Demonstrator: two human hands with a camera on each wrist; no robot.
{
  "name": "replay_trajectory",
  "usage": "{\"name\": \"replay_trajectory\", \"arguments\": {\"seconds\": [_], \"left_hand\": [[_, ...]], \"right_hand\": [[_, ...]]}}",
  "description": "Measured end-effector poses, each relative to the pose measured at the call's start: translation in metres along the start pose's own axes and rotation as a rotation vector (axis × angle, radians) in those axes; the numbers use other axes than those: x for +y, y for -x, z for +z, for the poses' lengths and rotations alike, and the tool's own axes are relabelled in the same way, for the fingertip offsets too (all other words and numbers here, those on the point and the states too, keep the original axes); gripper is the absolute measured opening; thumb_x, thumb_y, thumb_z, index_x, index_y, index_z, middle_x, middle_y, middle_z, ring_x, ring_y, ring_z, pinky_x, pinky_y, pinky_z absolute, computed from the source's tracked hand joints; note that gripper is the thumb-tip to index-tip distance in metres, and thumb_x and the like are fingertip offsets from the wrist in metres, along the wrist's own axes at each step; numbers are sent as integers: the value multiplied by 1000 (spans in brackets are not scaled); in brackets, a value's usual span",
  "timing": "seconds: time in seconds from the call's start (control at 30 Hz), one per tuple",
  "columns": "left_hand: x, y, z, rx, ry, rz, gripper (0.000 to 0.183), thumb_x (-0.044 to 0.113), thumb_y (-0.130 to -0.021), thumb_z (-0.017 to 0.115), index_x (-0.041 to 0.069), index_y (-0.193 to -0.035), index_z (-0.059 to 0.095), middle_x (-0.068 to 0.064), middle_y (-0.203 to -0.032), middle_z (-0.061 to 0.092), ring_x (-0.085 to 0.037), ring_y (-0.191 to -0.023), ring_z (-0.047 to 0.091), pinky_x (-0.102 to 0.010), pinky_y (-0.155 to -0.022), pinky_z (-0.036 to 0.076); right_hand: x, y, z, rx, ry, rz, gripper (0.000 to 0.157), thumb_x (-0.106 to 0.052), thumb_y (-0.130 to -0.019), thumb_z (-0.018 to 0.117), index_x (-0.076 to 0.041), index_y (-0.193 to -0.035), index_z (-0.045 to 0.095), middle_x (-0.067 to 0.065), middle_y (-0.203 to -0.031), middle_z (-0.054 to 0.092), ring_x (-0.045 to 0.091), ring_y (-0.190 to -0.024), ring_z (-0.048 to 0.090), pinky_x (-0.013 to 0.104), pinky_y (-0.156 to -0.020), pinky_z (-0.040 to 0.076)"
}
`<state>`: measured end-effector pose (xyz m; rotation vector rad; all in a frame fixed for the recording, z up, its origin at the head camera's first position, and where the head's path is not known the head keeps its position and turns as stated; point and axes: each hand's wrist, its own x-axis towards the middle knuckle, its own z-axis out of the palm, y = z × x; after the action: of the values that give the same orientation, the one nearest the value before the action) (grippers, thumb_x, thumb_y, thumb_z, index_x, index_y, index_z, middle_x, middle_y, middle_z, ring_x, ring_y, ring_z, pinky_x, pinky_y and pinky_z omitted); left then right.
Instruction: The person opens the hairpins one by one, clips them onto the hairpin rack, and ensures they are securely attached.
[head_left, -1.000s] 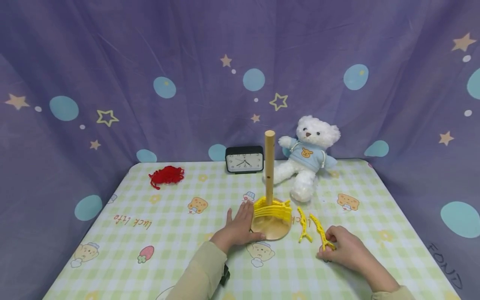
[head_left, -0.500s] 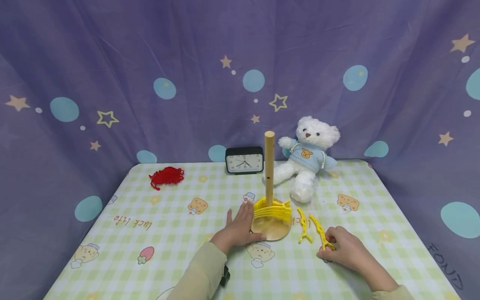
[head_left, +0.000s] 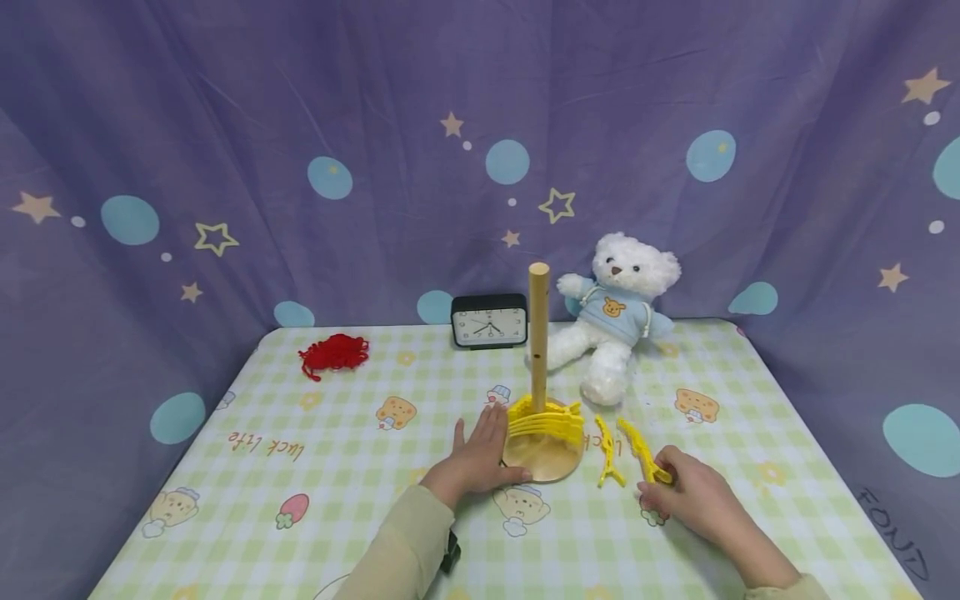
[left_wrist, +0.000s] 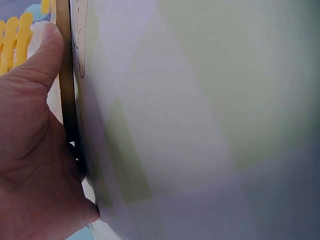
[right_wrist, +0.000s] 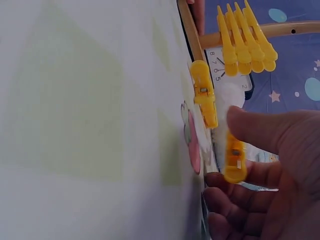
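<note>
My right hand [head_left: 697, 496] pinches one end of a yellow spring clip [head_left: 645, 450] between thumb and fingers. In the right wrist view the held clip [right_wrist: 235, 167] stands off the tabletop. To its left a second yellow clip [head_left: 607, 457] lies on the cloth. A wooden pole [head_left: 538, 333] rises upright from a round wooden base [head_left: 543, 462]; several stacked yellow clips [head_left: 546, 425] sit around its foot. My left hand [head_left: 476, 462] rests against the base's left side, fingers straight. Its thumb [left_wrist: 47, 55] lies on the rim in the left wrist view.
Behind the pole stands a black alarm clock [head_left: 489, 321]. A white teddy bear [head_left: 618, 308] in a blue top sits at the back right. A tangle of red yarn [head_left: 335, 354] lies at the back left. A purple curtain [head_left: 375, 125] hangs behind the table.
My right hand has lifted the yellow clip slightly off the cloth and tilted it. The left hand, the wooden stand and the other clips have stayed put.
</note>
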<state>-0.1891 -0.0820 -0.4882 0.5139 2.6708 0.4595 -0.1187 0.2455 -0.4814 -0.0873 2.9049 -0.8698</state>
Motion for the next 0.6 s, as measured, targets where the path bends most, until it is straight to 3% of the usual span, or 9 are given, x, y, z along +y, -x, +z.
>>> {"name": "replay_trajectory", "arguments": {"seconds": [0.1, 0.23, 0.6], "left_hand": [[-3, -3, 5, 12, -1, 0, 112, 70, -83, 58, 9, -157, -1, -7, -163, -10, -21, -149, -10, -57, -113, -13], [-6, -6, 8, 13, -8, 4, 113, 71, -83, 57, 9, -157, -1, -7, -163, -11, -21, -149, -10, -57, -112, -14], [2, 3, -4, 9, -29, 10, 110, 70, -84, 57, 6, -157, 3, -10, -163, -5, -25, -149, -4, -60, -113, -6]], "right_hand": [[-3, 1, -3, 62, -31, -17, 36, -37, -85, 75, -11, -102, 56, -1, -85, 65, 13, -70, 59, 33, -61, 45], [-9, 1, -7, 145, -103, -43, 34, -34, -88, 73, -12, -108, 57, 10, -105, 68, 14, -77, 65, 34, -64, 50], [-29, -5, -13, 349, -126, -196, 37, -17, -93, 68, -14, -128, 59, 3, -97, 65, 12, -72, 57, 31, -61, 47]]}}
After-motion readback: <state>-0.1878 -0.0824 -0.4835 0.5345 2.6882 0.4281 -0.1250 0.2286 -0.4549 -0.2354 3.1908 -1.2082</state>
